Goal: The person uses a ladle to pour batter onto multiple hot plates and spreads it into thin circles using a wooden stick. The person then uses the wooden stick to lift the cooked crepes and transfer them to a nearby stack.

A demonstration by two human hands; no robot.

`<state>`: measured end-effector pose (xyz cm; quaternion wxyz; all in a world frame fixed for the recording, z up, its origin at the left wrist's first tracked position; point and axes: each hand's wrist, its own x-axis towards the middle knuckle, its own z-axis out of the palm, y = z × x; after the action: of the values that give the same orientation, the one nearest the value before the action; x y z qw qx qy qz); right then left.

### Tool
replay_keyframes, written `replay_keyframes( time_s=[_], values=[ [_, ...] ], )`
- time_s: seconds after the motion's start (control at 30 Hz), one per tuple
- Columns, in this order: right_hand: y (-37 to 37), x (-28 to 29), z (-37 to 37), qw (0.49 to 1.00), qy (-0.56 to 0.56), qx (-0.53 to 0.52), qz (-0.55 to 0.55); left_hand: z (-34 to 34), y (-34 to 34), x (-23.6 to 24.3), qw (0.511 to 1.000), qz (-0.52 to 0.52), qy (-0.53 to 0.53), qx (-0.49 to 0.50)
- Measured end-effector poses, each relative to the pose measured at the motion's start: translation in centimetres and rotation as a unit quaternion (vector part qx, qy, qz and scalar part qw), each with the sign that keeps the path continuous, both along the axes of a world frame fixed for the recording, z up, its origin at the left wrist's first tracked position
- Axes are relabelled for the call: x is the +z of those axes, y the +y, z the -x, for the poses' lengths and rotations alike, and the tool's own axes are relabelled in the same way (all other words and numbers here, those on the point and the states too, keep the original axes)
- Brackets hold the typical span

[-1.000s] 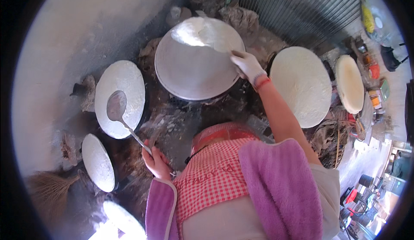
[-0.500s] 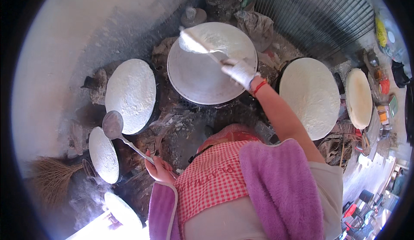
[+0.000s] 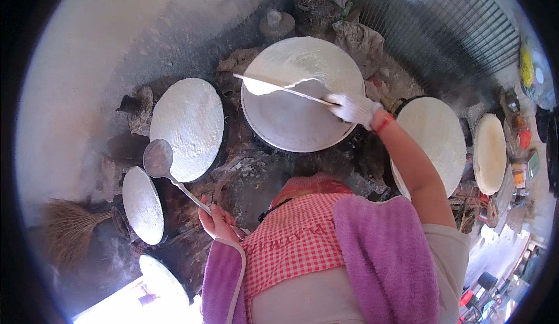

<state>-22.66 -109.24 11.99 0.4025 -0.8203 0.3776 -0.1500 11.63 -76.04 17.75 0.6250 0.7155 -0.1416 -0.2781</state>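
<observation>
My right hand point(image 3: 351, 109), in a white glove, grips the handle of a long thin wooden spreader point(image 3: 285, 88). The spreader lies across a large round griddle point(image 3: 297, 127). White batter point(image 3: 317, 56) covers the griddle's far part with an uneven edge; the near part shows bare grey metal. At the left, my bare left hand point(image 3: 218, 221) is closed round the handle of a metal ladle point(image 3: 158, 158). The ladle's round bowl hangs between two batter-covered griddles, the larger one point(image 3: 189, 129) and a smaller one point(image 3: 142, 205).
To the right stand another coated griddle point(image 3: 434, 143) and one with a browned-edge flatbread point(image 3: 489, 154). A further pale round point(image 3: 163, 280) is at the lower left. A straw broom point(image 3: 73, 231) leans by the wall. A wire rack point(image 3: 442, 21) stands at the back right.
My right hand has swung the spreader toward me and to the right, and the batter now reaches further along the right side. My left hand and the ladle have hardly moved.
</observation>
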Motion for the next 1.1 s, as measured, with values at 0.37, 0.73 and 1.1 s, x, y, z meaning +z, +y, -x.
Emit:
replay_keyframes(
  time_s=[0.37,0.73,1.1],
  values=[
    [-0.9,2.4,-2.0,0.997,0.06,-0.037,-0.024,-2.5,-2.5,-0.3,0.998,0.004,0.032,-0.054],
    [1.5,2.6,-1.2,0.996,0.011,-0.069,-0.049,-4.8,-7.8,-0.5,0.973,-0.124,-0.049,-0.187],
    [4.9,4.4,-2.0,0.948,-0.039,-0.174,-0.263,-1.6,-9.4,-1.6,0.886,-0.169,-0.324,-0.286]
  ],
)
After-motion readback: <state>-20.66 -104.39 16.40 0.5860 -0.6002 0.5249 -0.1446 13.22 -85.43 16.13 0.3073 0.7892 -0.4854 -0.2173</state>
